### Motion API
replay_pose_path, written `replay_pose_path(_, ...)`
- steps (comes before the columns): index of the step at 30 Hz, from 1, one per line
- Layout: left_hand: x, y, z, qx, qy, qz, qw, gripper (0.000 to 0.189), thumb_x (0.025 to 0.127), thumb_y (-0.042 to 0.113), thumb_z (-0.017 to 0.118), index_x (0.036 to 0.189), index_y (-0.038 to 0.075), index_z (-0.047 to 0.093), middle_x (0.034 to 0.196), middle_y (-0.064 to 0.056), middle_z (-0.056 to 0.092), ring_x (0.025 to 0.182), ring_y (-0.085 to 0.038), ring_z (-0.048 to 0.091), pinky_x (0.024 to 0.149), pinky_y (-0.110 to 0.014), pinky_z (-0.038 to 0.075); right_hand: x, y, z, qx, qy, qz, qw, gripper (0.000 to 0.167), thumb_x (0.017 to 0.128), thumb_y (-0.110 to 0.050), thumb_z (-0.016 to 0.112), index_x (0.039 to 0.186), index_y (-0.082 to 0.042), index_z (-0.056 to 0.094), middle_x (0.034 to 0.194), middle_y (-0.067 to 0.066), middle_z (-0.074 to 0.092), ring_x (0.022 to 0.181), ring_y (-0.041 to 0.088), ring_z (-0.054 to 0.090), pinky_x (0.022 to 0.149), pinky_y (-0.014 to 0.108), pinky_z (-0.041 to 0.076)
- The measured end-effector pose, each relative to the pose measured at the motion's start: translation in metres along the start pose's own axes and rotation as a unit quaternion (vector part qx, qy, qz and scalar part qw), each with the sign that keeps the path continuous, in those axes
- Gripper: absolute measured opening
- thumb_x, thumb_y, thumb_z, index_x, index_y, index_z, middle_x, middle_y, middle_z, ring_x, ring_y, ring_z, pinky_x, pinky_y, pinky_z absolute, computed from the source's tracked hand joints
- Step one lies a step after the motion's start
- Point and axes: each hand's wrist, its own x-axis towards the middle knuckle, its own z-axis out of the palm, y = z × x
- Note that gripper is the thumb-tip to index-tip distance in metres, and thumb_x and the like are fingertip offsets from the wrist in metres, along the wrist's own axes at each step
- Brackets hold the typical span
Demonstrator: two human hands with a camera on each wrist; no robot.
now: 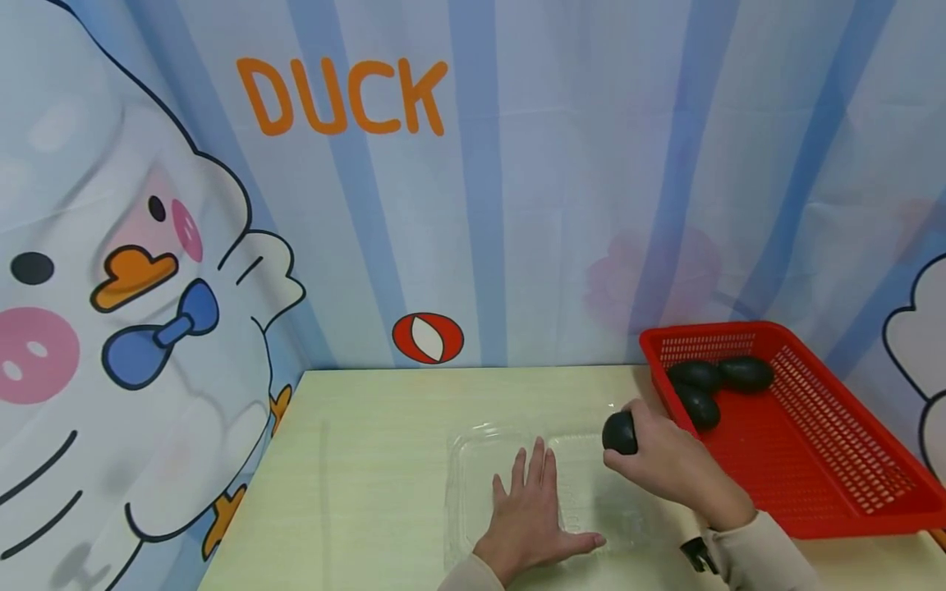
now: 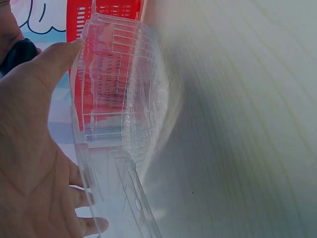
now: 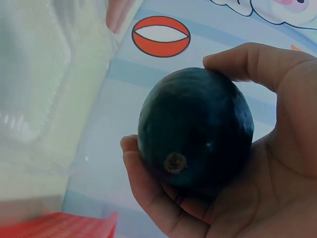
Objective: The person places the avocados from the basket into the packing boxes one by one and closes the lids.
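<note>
Held an avocado (image 1: 619, 432) in the grip of the right hand (image 1: 668, 460), up near the clear plastic box (image 1: 473, 492). Spread the left hand (image 1: 526, 517) wide there. Looked like packing; probably needed gentle lowering next.

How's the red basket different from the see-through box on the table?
The red basket is coloured, while the see-through box is clear. In the head view, the basket looks bigger than the box. The basket holds three dark oval fruits; I see none in the box. Both rest on the table.
</note>
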Motion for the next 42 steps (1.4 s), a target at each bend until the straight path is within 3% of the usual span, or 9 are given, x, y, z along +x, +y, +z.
replay_pose_path(5, 0.0, 0.0, -0.001, -0.005, 0.0, -0.001, 1.0, 0.125, 0.071, 0.092, 0.054, 0.162, 0.012, 0.025, 0.172, -0.005, 0.011, 0.155, -0.034, 0.019, 0.108, -0.072, 0.031, 0.001, -0.001, 0.012, 0.007, -0.007, 0.007, 0.9999, 0.071, 0.082, -0.038, 0.077, 0.131, 0.004, 0.047, 0.098, 0.011, 0.064, 0.078, 0.023, 0.059, 0.066, 0.043, 0.057)
replay_pose_path(17, -0.003, 0.001, -0.006, -0.011, -0.011, -0.006, 0.9999, 0.125, 0.07, 0.091, 0.056, 0.161, 0.012, 0.026, 0.171, -0.004, 0.012, 0.154, -0.035, 0.02, 0.108, -0.072, 0.032, 0.005, 0.002, 0.035, 0.01, -0.02, 0.012, 0.9997, 0.071, 0.081, -0.034, 0.08, 0.131, 0.005, 0.048, 0.108, 0.016, 0.067, 0.086, 0.025, 0.061, 0.077, 0.052, 0.058)
replay_pose_path(23, -0.003, 0.0, -0.004, -0.011, -0.008, -0.003, 0.9999, 0.125, 0.071, 0.091, 0.056, 0.162, 0.011, 0.025, 0.172, -0.005, 0.011, 0.155, -0.034, 0.019, 0.108, -0.072, 0.032, 0.008, 0.003, 0.047, 0.02, -0.033, 0.02, 0.9991, 0.07, 0.08, -0.033, 0.08, 0.13, 0.004, 0.048, 0.102, 0.014, 0.066, 0.083, 0.025, 0.06, 0.073, 0.049, 0.057)
replay_pose_path(30, -0.003, -0.001, -0.002, -0.004, -0.003, -0.002, 1.0, 0.126, 0.07, 0.092, 0.056, 0.161, 0.011, 0.026, 0.171, -0.005, 0.012, 0.154, -0.034, 0.021, 0.107, -0.072, 0.033, 0.01, 0.005, 0.059, 0.015, -0.041, 0.03, 0.9986, 0.072, 0.081, -0.035, 0.081, 0.133, 0.004, 0.048, 0.106, 0.015, 0.067, 0.085, 0.026, 0.062, 0.075, 0.051, 0.057)
replay_pose_path(42, -0.002, -0.001, -0.002, 0.003, 0.005, 0.001, 1.0, 0.128, 0.069, 0.095, 0.052, 0.162, 0.011, 0.025, 0.171, -0.005, 0.013, 0.154, -0.034, 0.023, 0.106, -0.071, 0.035, 0.009, 0.007, 0.076, 0.006, -0.059, 0.015, 0.9981, 0.066, 0.078, -0.033, 0.084, 0.122, 0.002, 0.05, 0.092, 0.01, 0.064, 0.078, 0.024, 0.06, 0.069, 0.047, 0.053)
